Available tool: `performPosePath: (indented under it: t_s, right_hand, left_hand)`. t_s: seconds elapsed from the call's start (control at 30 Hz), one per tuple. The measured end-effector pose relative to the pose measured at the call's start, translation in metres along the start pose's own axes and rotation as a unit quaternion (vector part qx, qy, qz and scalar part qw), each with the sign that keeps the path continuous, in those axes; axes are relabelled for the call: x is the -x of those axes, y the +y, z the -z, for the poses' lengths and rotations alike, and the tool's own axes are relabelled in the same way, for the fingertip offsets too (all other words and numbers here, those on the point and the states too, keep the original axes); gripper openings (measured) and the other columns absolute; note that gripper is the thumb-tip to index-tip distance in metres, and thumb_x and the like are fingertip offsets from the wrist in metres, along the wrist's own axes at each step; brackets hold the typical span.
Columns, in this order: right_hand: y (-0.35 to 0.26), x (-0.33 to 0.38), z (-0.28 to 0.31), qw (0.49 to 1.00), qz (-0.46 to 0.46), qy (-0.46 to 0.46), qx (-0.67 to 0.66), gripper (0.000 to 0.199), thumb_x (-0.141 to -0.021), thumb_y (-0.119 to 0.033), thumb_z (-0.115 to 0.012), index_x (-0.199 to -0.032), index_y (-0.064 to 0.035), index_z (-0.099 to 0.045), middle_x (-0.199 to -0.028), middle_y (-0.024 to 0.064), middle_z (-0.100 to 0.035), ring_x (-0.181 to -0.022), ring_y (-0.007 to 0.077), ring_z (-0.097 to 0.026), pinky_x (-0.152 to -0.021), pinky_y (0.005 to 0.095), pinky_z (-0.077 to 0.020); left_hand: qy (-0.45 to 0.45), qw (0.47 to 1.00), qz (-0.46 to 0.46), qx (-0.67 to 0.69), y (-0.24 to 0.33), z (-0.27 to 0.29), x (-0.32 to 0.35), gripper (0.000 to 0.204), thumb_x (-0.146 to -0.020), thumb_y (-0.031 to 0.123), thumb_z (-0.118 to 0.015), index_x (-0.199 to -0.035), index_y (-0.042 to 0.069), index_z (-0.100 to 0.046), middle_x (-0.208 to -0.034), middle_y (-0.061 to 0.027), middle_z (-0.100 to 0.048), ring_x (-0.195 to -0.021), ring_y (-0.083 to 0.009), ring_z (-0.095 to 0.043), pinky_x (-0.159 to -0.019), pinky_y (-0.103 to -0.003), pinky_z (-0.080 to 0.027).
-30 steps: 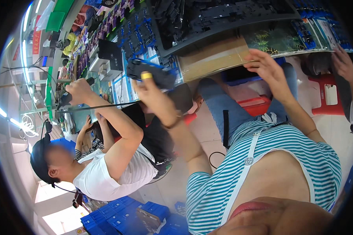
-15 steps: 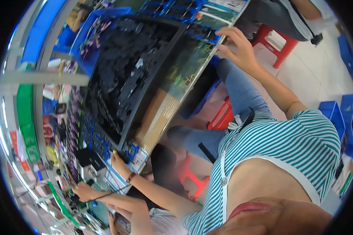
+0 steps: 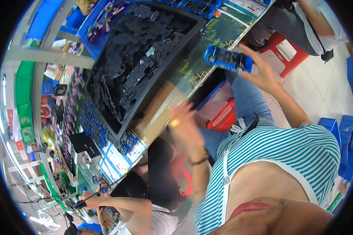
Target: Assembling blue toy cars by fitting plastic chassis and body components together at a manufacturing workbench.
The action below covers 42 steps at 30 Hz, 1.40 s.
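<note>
My right hand [image 3: 262,72] is raised beside the table edge. Its thumb and fingers grip one end of a blue-and-black toy car chassis [image 3: 228,59]. My left hand [image 3: 186,125], with a yellow cover on one finger, is smeared by motion between the table edge and my lap; nothing shows in it. Ahead stands a large black tray [image 3: 165,80] heaped with loose black plastic parts [image 3: 131,76]. More blue-and-black chassis [image 3: 127,143] lie along its left side, with another group [image 3: 198,7] beyond its far right corner.
Brown cardboard [image 3: 157,111] lies along the table edge below the tray. A blue bin [image 3: 91,43] stands behind it. Red stools [image 3: 284,53] are beside and under the table. At lower left a co-worker's arm [image 3: 125,203] reaches over the table; another person sits at upper right.
My right hand has come off the table edge and lifted a blue-and-black toy car chassis. My left hand has left the chassis at the tray's left and swung right toward my lap.
</note>
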State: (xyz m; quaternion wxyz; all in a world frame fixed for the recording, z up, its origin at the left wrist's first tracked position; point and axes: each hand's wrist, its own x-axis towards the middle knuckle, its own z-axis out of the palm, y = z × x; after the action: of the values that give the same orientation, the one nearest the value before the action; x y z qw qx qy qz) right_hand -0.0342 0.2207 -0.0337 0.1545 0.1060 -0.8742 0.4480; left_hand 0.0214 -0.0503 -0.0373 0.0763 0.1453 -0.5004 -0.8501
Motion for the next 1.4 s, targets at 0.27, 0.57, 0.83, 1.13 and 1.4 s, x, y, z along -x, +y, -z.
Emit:
performPosePath:
  t_s: [0.27, 0.57, 0.83, 1.13, 1.4]
  right_hand:
    - [-0.076, -0.015, -0.049, 0.957, 0.237, -0.164, -0.019, 0.062, -0.07, -0.028, -0.073, -0.124, -0.0068, -0.05, -0.11, 0.0128, -0.059, -0.1, 0.0297, -0.057, -0.082, 0.0375, -0.0486]
    - [-0.053, -0.202, -0.114, 0.909, 0.338, 0.028, 0.24, 0.027, -0.073, -0.025, -0.069, -0.095, -0.011, -0.063, -0.094, 0.0056, -0.056, -0.095, 0.0251, -0.053, -0.081, 0.0368, -0.0464]
    - [-0.093, -0.203, -0.042, 0.936, 0.349, -0.022, 0.028, 0.015, -0.074, -0.01, -0.068, -0.083, -0.0015, -0.06, -0.081, 0.0122, -0.059, -0.074, 0.0277, -0.06, -0.063, 0.0336, -0.0465]
    - [-0.019, -0.223, -0.053, 0.883, 0.405, -0.162, 0.175, 0.033, -0.072, -0.024, -0.07, -0.1, -0.008, -0.063, -0.106, 0.0068, -0.058, -0.108, 0.0254, -0.052, -0.091, 0.0349, -0.0441]
    - [-0.054, -0.211, -0.099, 0.876, 0.411, -0.073, 0.241, 0.051, -0.071, -0.029, -0.072, -0.115, -0.0075, -0.057, -0.108, 0.0065, -0.055, -0.106, 0.0261, -0.052, -0.091, 0.0341, -0.0443]
  left_hand:
    - [0.008, 0.955, 0.024, 0.296, -0.018, -0.042, 0.004, 0.06, -0.095, 0.054, -0.022, -0.133, 0.011, -0.041, -0.132, -0.009, -0.047, -0.122, -0.0277, -0.043, -0.104, -0.043, -0.032]
    - [-0.029, 0.95, -0.001, 0.311, -0.003, 0.003, 0.002, 0.057, -0.094, 0.055, -0.026, -0.136, 0.018, -0.035, -0.131, -0.0095, -0.045, -0.119, -0.03, -0.045, -0.099, -0.051, -0.036]
    - [-0.035, 0.951, -0.013, 0.308, 0.003, 0.02, -0.002, 0.058, -0.094, 0.056, -0.024, -0.133, 0.015, -0.038, -0.122, -0.0143, -0.05, -0.108, -0.0357, -0.052, -0.092, -0.059, -0.041]
    - [-0.047, 0.945, 0.001, 0.323, 0.001, 0.02, 0.0, 0.057, -0.094, 0.055, -0.022, -0.133, 0.016, -0.039, -0.123, -0.0143, -0.05, -0.107, -0.036, -0.053, -0.091, -0.06, -0.041]
    - [-0.058, 0.947, -0.024, 0.315, 0.01, 0.013, -0.002, 0.059, -0.093, 0.056, -0.027, -0.133, 0.015, -0.041, -0.126, -0.0172, -0.047, -0.113, -0.0384, -0.048, -0.097, -0.065, -0.032]
